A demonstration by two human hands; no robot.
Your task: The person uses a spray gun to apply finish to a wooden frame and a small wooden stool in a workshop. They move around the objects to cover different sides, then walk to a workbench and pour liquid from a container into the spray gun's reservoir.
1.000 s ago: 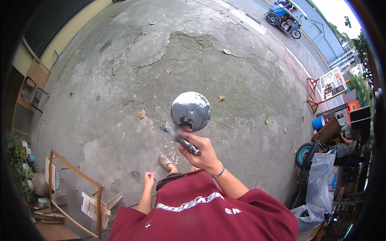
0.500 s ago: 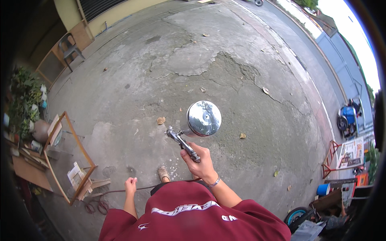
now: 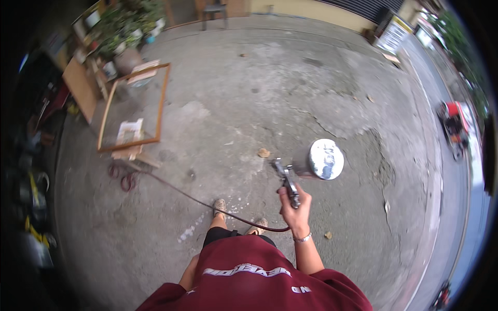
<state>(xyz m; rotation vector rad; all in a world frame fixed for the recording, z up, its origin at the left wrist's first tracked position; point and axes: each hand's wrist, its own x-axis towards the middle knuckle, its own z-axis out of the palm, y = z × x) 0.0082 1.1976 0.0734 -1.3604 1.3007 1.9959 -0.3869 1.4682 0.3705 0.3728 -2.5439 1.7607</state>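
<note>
- Here's our marker: the wooden frame (image 3: 160, 103), a slim brown rectangle off to the person's left, with pale boards (image 3: 137, 154) at its nearest edge.
- Well to the right of the frame and nearer the wearer, there's the spray gun (image 3: 287, 181), up in the air over the concrete (image 3: 233, 119), its front end leaning toward the frame's side!
- On the gun's far side from the frame sits the shiny metal cup (image 3: 327, 159), its round top catching bright light.
- The right grip (image 3: 296, 207), well right of the frame too, is wrapped around the gun's handle, thumb on the side toward the frame; a bracelet (image 3: 302, 238) circles the wrist.
- And the left grip? Out of sight! Only some forearm (image 3: 190, 272) shows, nearer the wearer than the frame, so open or closed, I cannot tell.
- Look at that dark red hose (image 3: 192, 197): loops just off the frame's near edge, then a long sweep rightward, disappearing by the right wrist.
- A dry leaf (image 3: 263, 153) lies on the ground, right of the frame.
- Beyond the frame, leafy plants (image 3: 127, 23); far to its right, a red vehicle (image 3: 456, 111) on the road!
</note>
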